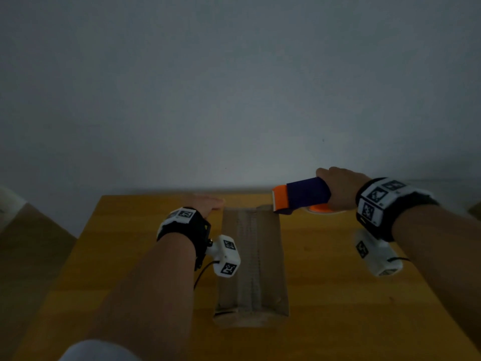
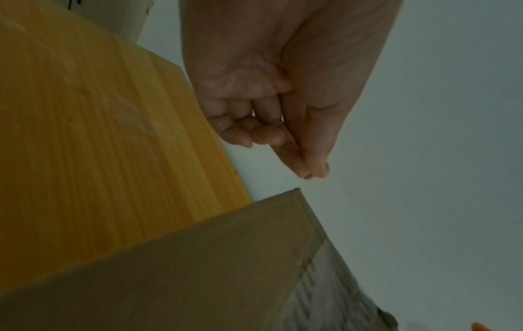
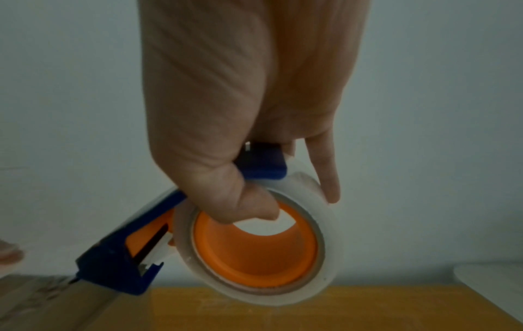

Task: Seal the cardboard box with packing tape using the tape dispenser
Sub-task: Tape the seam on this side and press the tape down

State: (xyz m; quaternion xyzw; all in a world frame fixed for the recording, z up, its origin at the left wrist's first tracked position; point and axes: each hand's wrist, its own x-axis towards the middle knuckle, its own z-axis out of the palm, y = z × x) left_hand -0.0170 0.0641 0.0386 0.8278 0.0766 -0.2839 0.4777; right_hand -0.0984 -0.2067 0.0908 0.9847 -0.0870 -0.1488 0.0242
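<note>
Head view: you're gripping the tape dispenser (image 1: 303, 195) in your right hand (image 1: 341, 187) at the cardboard box (image 1: 251, 259)'s far end to start taping, left hand (image 1: 207, 203) loosely relaxed, holding nothing.

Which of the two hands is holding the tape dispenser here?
The right hand: it grips the blue-and-orange tape dispenser at the far end of the cardboard box. The left hand holds nothing, with loosely curled fingers.

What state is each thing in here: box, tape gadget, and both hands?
Flat brown cardboard box: closed, tape strip along its top seam.
Blue-and-orange tape dispenser: held, its front end at the box's far end.
Clear tape roll: mounted on the dispenser.
Left hand: open, holding nothing.
Right hand: gripping the dispenser.
</note>
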